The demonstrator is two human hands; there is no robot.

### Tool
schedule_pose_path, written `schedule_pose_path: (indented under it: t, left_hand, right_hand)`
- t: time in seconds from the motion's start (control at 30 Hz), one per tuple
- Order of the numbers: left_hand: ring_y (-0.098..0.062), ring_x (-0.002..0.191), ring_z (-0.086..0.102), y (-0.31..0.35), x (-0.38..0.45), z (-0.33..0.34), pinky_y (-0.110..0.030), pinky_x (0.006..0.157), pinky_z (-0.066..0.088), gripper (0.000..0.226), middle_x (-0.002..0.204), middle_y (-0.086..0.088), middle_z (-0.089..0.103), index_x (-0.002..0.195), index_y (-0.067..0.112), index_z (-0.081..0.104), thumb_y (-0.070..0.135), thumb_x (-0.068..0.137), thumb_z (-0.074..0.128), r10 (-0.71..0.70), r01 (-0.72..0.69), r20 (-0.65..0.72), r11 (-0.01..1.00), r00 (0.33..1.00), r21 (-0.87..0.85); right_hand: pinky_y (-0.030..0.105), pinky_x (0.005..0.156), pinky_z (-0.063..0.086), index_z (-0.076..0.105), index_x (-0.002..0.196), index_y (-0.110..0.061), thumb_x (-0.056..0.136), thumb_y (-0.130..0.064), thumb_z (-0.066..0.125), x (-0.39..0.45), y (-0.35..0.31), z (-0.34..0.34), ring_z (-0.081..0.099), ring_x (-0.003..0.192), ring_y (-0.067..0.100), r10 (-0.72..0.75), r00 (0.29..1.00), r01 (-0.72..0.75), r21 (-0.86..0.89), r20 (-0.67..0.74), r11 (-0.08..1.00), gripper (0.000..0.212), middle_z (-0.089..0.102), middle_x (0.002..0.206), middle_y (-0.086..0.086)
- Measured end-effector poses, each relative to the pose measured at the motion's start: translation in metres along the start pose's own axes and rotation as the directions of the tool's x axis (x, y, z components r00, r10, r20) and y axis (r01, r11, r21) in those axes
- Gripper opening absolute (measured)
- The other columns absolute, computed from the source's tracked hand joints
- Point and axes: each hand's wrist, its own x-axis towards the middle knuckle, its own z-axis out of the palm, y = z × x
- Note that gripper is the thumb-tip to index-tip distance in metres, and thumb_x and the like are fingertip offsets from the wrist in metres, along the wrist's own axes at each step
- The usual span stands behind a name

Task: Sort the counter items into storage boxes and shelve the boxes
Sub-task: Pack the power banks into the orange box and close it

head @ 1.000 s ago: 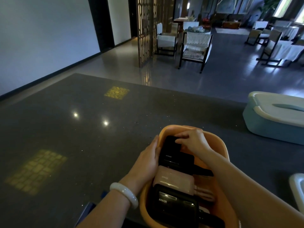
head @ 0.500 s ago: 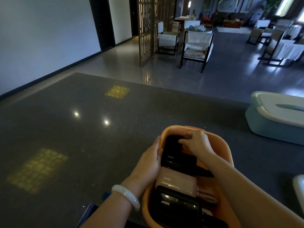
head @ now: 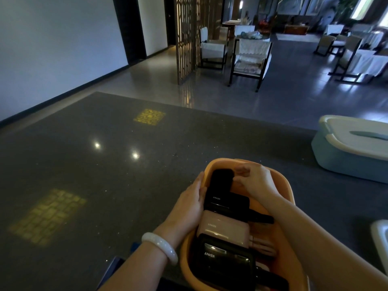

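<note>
Gripping black power bank point(head: 220, 181) with right-hand fingers point(head: 241, 172) | left open | speckled counter point(head: 105, 175), chairs beyond

The orange box point(head: 283, 192) is running off the bottom edge, its near end and the black Anker pack point(head: 224, 257) in it being cut there, while the right hand point(head: 256, 181) and its forearm are covering the box's right wall. The left hand point(head: 189, 204) is hiding the left side of the upper black pack point(head: 222, 194), and whether its fingers are curling round anything cannot be told. The lidded blue box point(head: 344, 160) and a white box point(head: 380, 238) are being cropped by the right edge.
</note>
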Motion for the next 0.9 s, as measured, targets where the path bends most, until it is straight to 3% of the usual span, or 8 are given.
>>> schedule_pose_path:
  t: [0.17,0.27,0.33,0.4,0.47,0.57,0.7,0.9]
  left_hand:
    - [-0.002,0.115,0.054,0.003,0.000,-0.004,-0.035,0.103,0.044,0.044,0.129,0.011,0.055,0.145,0.042,0.029,0.039,0.102,0.038,0.023,-0.024,0.014,0.997,1.000,0.067]
    - [0.001,0.099,0.059,0.006,0.003,-0.010,-0.036,0.091,0.050,0.028,0.111,0.012,0.061,0.126,0.042,0.049,0.043,0.099,0.043,0.074,-0.072,-0.001,0.983,0.997,0.171]
    - [-0.001,0.104,0.057,0.007,0.003,-0.016,-0.033,0.094,0.048,0.029,0.117,0.011,0.059,0.125,0.038,0.052,0.045,0.098,0.044,0.055,-0.043,-0.039,0.966,0.998,0.257]
    - [-0.010,0.117,0.053,0.004,0.000,-0.027,-0.029,0.099,0.042,0.043,0.132,0.005,0.052,0.138,0.028,0.045,0.045,0.098,0.043,0.038,0.006,-0.105,0.921,0.994,0.389]
    - [-0.018,0.121,0.051,0.000,-0.009,-0.042,-0.032,0.098,0.041,0.050,0.137,-0.001,0.048,0.142,0.022,0.039,0.045,0.098,0.043,0.038,0.050,-0.155,0.847,0.987,0.528]
    - [-0.022,0.116,0.053,-0.007,-0.032,-0.069,-0.037,0.095,0.045,0.054,0.131,-0.004,0.048,0.143,0.020,0.037,0.044,0.096,0.049,-0.014,0.160,-0.216,0.721,0.976,0.674]
    - [-0.021,0.117,0.051,-0.027,-0.084,-0.101,-0.038,0.098,0.043,0.055,0.129,-0.002,0.048,0.138,0.020,0.040,0.047,0.093,0.054,-0.158,0.380,-0.363,0.606,0.918,0.699]
    - [-0.024,0.121,0.047,-0.060,-0.202,-0.133,-0.038,0.099,0.039,0.057,0.132,-0.003,0.046,0.137,0.018,0.041,0.047,0.091,0.057,-0.377,0.708,-0.607,0.474,0.700,0.523]
  right_hand:
    - [0.007,0.055,0.039,0.065,0.115,-0.023,0.088,-0.019,0.068,-0.001,-0.004,-0.005,0.059,0.075,-0.002,-0.035,0.999,0.036,-0.080,0.015,0.996,0.027,0.064,0.097,-0.010]
    - [0.009,0.055,0.037,0.066,0.110,-0.024,0.088,-0.020,0.068,0.000,-0.017,-0.009,0.057,0.078,-0.001,-0.101,0.995,0.102,-0.128,0.007,0.987,0.022,0.061,0.098,-0.012]
    - [0.010,0.058,0.040,0.067,0.106,-0.027,0.088,-0.021,0.067,0.002,-0.032,-0.010,0.058,0.080,0.000,-0.167,0.986,0.167,-0.135,0.010,0.977,0.020,0.062,0.100,-0.011]
    - [0.012,0.062,0.045,0.067,0.104,-0.029,0.086,-0.019,0.069,0.005,-0.050,-0.004,0.059,0.082,0.001,-0.251,0.967,0.255,-0.145,0.043,0.956,0.021,0.061,0.100,-0.013]
    - [0.020,0.075,0.050,0.067,0.107,-0.026,0.082,-0.017,0.072,0.009,-0.071,0.010,0.059,0.088,0.005,-0.362,0.922,0.382,-0.177,0.136,0.907,0.026,0.060,0.102,-0.011]
    - [0.029,0.084,0.047,0.065,0.115,-0.019,0.078,-0.019,0.076,0.012,-0.104,0.047,0.058,0.093,0.015,-0.461,0.800,0.569,-0.239,0.385,0.787,0.038,0.054,0.102,-0.005]
    - [0.026,0.080,0.039,0.061,0.121,-0.022,0.078,-0.024,0.076,-0.003,-0.147,0.115,0.055,0.100,0.018,-0.502,0.579,0.761,-0.205,0.643,0.616,0.046,0.048,0.100,-0.006]
    - [0.032,0.093,0.045,0.058,0.125,-0.024,0.076,-0.026,0.078,-0.066,-0.211,0.216,0.053,0.114,0.020,-0.506,0.238,0.900,0.008,0.829,0.436,0.052,0.055,0.125,0.000]
